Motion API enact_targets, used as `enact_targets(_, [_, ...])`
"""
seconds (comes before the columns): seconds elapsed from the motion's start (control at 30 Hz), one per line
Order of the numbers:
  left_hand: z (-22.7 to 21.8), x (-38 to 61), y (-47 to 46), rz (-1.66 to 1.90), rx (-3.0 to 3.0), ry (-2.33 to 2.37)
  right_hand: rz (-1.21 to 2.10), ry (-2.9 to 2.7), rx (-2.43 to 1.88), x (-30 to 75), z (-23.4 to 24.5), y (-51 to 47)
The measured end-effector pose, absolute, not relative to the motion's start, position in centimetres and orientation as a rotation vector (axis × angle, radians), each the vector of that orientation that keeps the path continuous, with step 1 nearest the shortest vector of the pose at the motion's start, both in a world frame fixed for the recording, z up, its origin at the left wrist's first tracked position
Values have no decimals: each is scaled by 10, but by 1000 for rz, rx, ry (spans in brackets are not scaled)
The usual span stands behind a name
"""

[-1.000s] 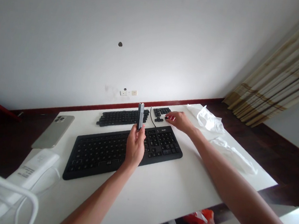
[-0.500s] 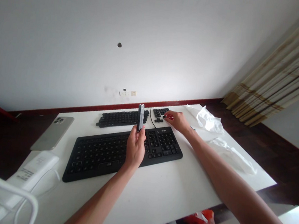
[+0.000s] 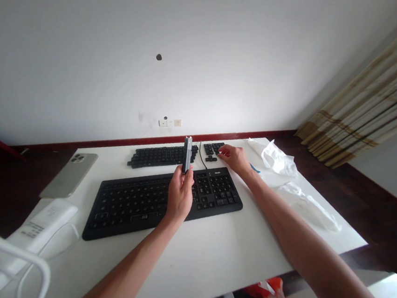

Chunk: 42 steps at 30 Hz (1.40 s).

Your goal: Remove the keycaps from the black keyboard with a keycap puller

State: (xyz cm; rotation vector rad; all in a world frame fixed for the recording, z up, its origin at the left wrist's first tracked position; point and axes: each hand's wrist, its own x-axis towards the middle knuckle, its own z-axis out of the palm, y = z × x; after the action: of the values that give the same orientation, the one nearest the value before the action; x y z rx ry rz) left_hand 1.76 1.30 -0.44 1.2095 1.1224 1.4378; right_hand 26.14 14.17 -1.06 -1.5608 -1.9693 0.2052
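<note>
My left hand (image 3: 179,195) is closed round a slim grey upright tool (image 3: 186,154), held above the middle of a black keyboard (image 3: 144,200). My right hand (image 3: 235,158) reaches past the keyboard's far right corner, fingers curled and pinching at a small group of loose black keycaps (image 3: 213,149); what sits between the fingertips is too small to name. A long row of removed black keycaps (image 3: 159,155) lies behind the keyboard on the white table (image 3: 210,248).
A phone (image 3: 69,174) lies face down at the table's left. A white device (image 3: 36,231) sits at the near left corner. Crumpled clear plastic bags (image 3: 278,159) lie at the right. A thin black cable (image 3: 201,156) runs between the keycap groups.
My right hand has shifted slightly left and nearer along the loose keycaps. The left hand and its tool have stayed in place.
</note>
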Motion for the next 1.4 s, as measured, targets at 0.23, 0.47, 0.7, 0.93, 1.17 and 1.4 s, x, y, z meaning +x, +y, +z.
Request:
enact_targets(0.23, [-5, 18, 13, 1439, 1217, 1121, 176, -1976, -1585, 260, -10, 141])
enact_targets(0.47, [-3, 17, 13, 1430, 1249, 1140, 237, -1953, -1572, 262, -4, 138])
enact_targets(0.7, [10, 18, -1, 1288, 1620, 1307, 864, -1980, -1220, 266, 37, 110])
enact_targets(0.93, [15, 21, -7, 1062, 2014, 1364, 1573, -1988, -713, 236, 57, 79])
enact_targets(1.17, [14, 23, -7, 978, 2217, 1424, 1404, -1827, -800, 265, 64, 90])
enact_targets(1.4, [13, 34, -20, 794, 2442, 1306, 1455, -2037, -945, 321, 67, 104])
